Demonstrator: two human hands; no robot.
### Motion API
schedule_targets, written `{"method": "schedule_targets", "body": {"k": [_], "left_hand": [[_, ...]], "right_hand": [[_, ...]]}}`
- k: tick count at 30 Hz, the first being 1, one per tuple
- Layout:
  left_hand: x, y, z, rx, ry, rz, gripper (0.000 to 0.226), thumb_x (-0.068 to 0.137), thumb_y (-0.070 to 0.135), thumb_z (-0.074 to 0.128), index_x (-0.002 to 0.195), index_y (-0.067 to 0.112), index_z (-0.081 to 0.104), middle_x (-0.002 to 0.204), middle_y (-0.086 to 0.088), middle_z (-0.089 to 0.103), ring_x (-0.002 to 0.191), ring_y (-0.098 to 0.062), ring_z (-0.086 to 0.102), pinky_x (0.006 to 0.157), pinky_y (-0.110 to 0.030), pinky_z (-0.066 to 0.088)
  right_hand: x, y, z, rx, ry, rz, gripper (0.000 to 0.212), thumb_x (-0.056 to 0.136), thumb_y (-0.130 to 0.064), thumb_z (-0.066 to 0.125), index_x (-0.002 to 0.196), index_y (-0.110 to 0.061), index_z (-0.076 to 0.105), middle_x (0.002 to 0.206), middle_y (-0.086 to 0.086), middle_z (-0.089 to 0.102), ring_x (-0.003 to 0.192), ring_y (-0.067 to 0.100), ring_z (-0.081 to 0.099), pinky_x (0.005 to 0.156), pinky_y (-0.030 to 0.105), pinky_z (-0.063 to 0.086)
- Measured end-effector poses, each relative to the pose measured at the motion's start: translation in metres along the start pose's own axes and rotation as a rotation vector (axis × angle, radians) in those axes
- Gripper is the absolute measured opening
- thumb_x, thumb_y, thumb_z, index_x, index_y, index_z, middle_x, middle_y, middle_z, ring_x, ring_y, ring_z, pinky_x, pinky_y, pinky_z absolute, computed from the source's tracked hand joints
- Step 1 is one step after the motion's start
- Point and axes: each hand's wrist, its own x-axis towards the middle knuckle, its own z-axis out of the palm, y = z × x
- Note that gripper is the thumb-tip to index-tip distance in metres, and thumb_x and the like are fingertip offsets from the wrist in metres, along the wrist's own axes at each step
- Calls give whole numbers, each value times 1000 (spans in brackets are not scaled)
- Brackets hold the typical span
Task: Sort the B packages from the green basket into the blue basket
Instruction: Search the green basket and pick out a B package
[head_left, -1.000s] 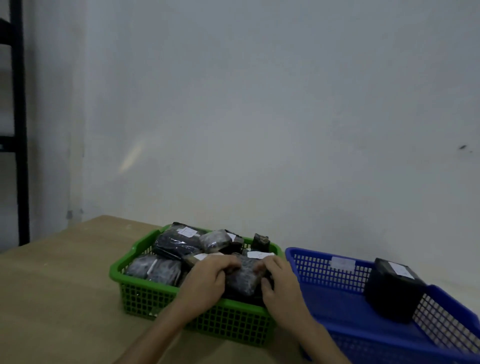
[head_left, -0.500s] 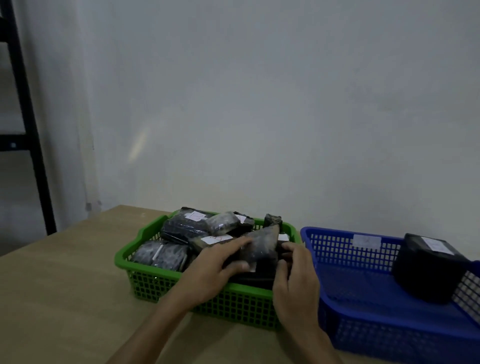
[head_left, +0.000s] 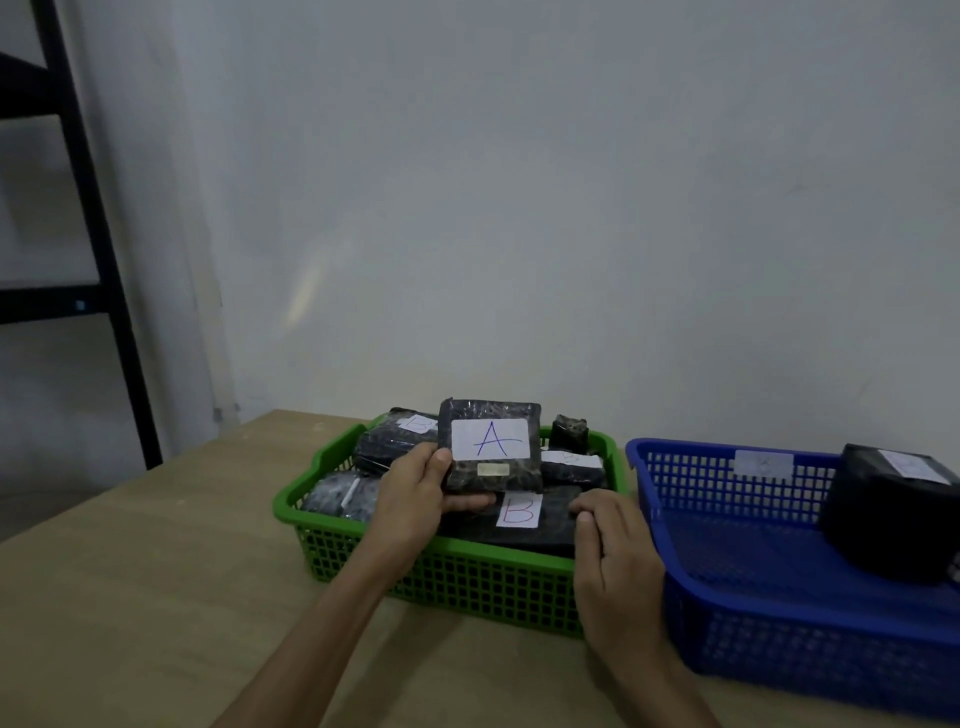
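A green basket on the wooden table holds several dark wrapped packages. My left hand grips one package upright, its white label marked A facing me. Below it lies a flat dark package with a label marked B. My right hand rests at that package's right end by the basket's front right corner, its fingers bent over the edge. The blue basket stands to the right and holds one black package with a white label.
The wooden table stretches to the left and front of the baskets. A pale wall rises just behind them. A black metal shelf frame stands at the far left beyond the table edge.
My left hand has lifted a package and turned it upright so its A label faces me. This uncovered the B package beneath. My right hand let go and moved down to the B package's end.
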Motion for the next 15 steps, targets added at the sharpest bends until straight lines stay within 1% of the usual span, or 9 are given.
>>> {"method": "schedule_targets", "body": {"k": [2, 3, 6, 9, 11, 12, 13, 15], "left_hand": [[1, -1, 0, -19, 1, 9, 27, 100, 15, 31, 97, 0, 54, 108, -13, 67, 74, -29, 73, 65, -29, 60], [0, -2, 0, -30, 5, 16, 27, 100, 15, 31, 95, 3, 54, 108, -12, 66, 75, -28, 73, 64, -26, 60], [1, -4, -1, -70, 12, 37, 27, 100, 16, 30, 95, 3, 54, 108, -10, 66, 77, -27, 73, 64, -25, 59], [0, -5, -2, -128, 36, 42, 27, 99, 18, 32, 98, 3, 55, 103, -8, 69, 78, -28, 73, 65, -27, 60], [-1, -5, -3, -188, 81, 24, 27, 98, 17, 35, 90, 6, 57, 92, -8, 73, 74, -31, 72, 63, -30, 60], [-1, -4, -3, -189, 101, 19, 27, 97, 16, 35, 84, 6, 57, 84, -11, 74, 69, -32, 72, 58, -30, 59], [-1, -4, -4, -153, 116, 25, 28, 95, 15, 34, 81, 4, 56, 75, -13, 74, 61, -32, 70, 53, -30, 57], [0, -5, -3, -32, 123, 49, 29, 94, 17, 34, 82, 1, 55, 59, -15, 70, 47, -26, 64, 43, -26, 50]], "right_hand": [[0, 0, 0, -2, 2, 9, 21, 87, -11, 41, 82, -7, 61, 81, 2, 58, 74, 17, 55, 67, 15, 41], [0, 0, 0, -1, 0, 14, 21, 87, -11, 41, 83, -7, 61, 82, 2, 59, 75, 17, 55, 68, 15, 41], [1, -2, 1, -6, 2, 17, 22, 86, -11, 40, 83, -6, 61, 82, 3, 59, 76, 17, 55, 68, 17, 41], [1, 0, 1, -25, -1, 15, 21, 86, -10, 41, 83, -7, 61, 82, 2, 59, 75, 16, 54, 67, 13, 39], [1, 2, 2, -36, -5, 1, 22, 87, -12, 40, 83, -8, 61, 83, 1, 58, 75, 14, 54, 67, 11, 39], [1, 4, 2, -38, -8, -4, 24, 88, -16, 37, 83, -10, 61, 83, 0, 58, 76, 13, 54, 68, 11, 39], [1, 5, 3, -40, -11, -8, 27, 88, -20, 35, 83, -13, 60, 83, -2, 57, 76, 12, 53, 69, 10, 39], [1, 9, 3, -45, -17, -23, 27, 87, -26, 32, 84, -18, 58, 83, -4, 56, 77, 10, 53, 68, 10, 38]]}}
